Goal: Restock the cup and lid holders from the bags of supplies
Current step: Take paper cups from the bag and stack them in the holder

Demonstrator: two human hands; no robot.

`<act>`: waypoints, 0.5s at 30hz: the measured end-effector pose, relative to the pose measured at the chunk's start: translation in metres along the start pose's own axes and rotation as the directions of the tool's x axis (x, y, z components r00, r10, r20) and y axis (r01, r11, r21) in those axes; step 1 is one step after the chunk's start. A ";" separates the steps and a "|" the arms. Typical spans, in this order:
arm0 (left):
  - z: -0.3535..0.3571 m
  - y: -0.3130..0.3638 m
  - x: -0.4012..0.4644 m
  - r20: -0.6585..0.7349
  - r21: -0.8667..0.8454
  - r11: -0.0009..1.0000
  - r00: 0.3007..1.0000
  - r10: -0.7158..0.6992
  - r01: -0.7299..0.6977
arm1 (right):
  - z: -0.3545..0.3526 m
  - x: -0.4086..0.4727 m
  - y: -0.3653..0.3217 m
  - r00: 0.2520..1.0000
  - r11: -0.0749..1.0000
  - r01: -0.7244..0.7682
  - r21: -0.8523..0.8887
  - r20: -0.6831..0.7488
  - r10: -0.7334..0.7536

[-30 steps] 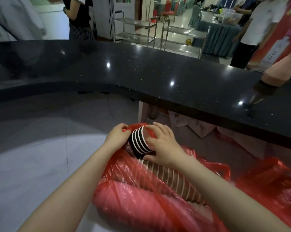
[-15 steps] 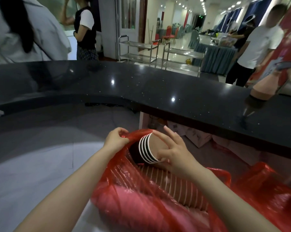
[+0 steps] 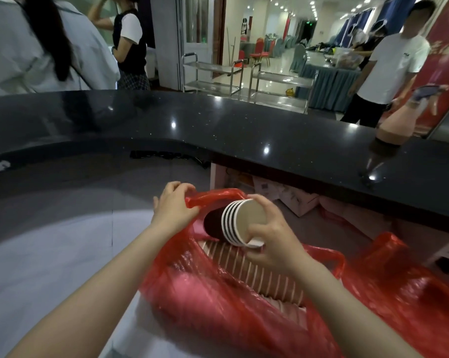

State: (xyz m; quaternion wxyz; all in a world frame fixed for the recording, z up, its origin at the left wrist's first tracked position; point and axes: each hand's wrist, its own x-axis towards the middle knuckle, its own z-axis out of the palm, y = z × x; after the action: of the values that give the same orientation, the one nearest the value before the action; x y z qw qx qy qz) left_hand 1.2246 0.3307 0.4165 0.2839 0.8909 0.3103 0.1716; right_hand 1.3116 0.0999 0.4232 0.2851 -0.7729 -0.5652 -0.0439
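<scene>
A red plastic bag (image 3: 218,301) lies open on the grey work surface (image 3: 50,254), holding a long sleeve of nested paper cups (image 3: 259,275). My right hand (image 3: 275,239) grips a short stack of dark cups with white rims (image 3: 236,223), its mouth turned toward me, just above the bag's opening. My left hand (image 3: 174,205) pinches the bag's red handle (image 3: 213,197) and holds the opening apart. The lower part of the cup stack is hidden inside the bag.
A black raised counter (image 3: 270,140) curves across behind the bag. A second red bag (image 3: 409,293) lies to the right, cardboard boxes (image 3: 288,195) sit under the counter. A pink bottle (image 3: 399,125) stands on the counter at right. People stand beyond the counter.
My right hand has drawn the short cup stack further out of the bag and turned its mouth toward me. My left hand still holds the bag handle. The camera has tilted upward.
</scene>
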 end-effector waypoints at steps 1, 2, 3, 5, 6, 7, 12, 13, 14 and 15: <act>-0.001 0.002 -0.006 -0.019 -0.022 0.996 0.996 0.089 -0.090 | -0.006 -0.003 0.001 0.998 0.996 -0.049 0.074 -0.034 0.051; -0.003 0.003 -0.014 -0.028 -0.061 0.980 0.982 0.187 -0.189 | -0.011 -0.006 0.002 0.993 0.987 -0.092 0.132 -0.064 0.101; -0.004 0.006 -0.021 -0.018 -0.111 0.952 0.959 0.284 -0.284 | -0.017 -0.009 0.003 0.985 0.975 -0.128 0.181 -0.091 0.146; -0.005 0.013 -0.036 0.077 -0.214 0.884 0.895 0.439 -0.416 | -0.026 -0.012 0.002 0.968 0.950 -0.173 0.260 -0.134 0.213; -0.004 0.017 -0.042 0.142 -0.231 0.861 0.859 0.492 -0.454 | -0.028 -0.014 0.001 0.961 0.940 -0.180 0.288 -0.151 0.230; -0.002 0.021 -0.047 0.197 -0.210 0.848 0.828 0.524 -0.487 | -0.029 -0.014 0.000 0.956 0.930 -0.180 0.321 -0.164 0.242; 0.010 0.042 -0.055 0.156 -0.060 0.863 0.850 0.504 -0.501 | -0.024 -0.016 -0.002 0.961 0.868 -0.188 0.460 -0.098 0.259; 0.012 0.043 -0.057 0.145 -0.070 0.870 0.858 0.493 -0.489 | -0.023 -0.016 -0.001 0.964 0.865 -0.203 0.459 -0.064 0.260; 0.014 0.042 -0.059 0.141 -0.084 0.875 0.864 0.484 -0.476 | -0.024 -0.016 0.002 0.963 0.855 -0.216 0.470 -0.040 0.265; 0.015 0.039 -0.061 0.134 -0.097 0.882 0.872 0.470 -0.461 | -0.025 -0.018 0.005 0.960 0.844 -0.227 0.487 -0.033 0.278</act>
State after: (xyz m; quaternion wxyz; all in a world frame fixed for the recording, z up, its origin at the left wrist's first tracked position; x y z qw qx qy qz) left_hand 1.2038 0.2600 0.4207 0.2848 0.9406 0.0584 0.1754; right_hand 1.3164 0.0718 0.4349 0.4988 -0.7428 -0.4363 0.0953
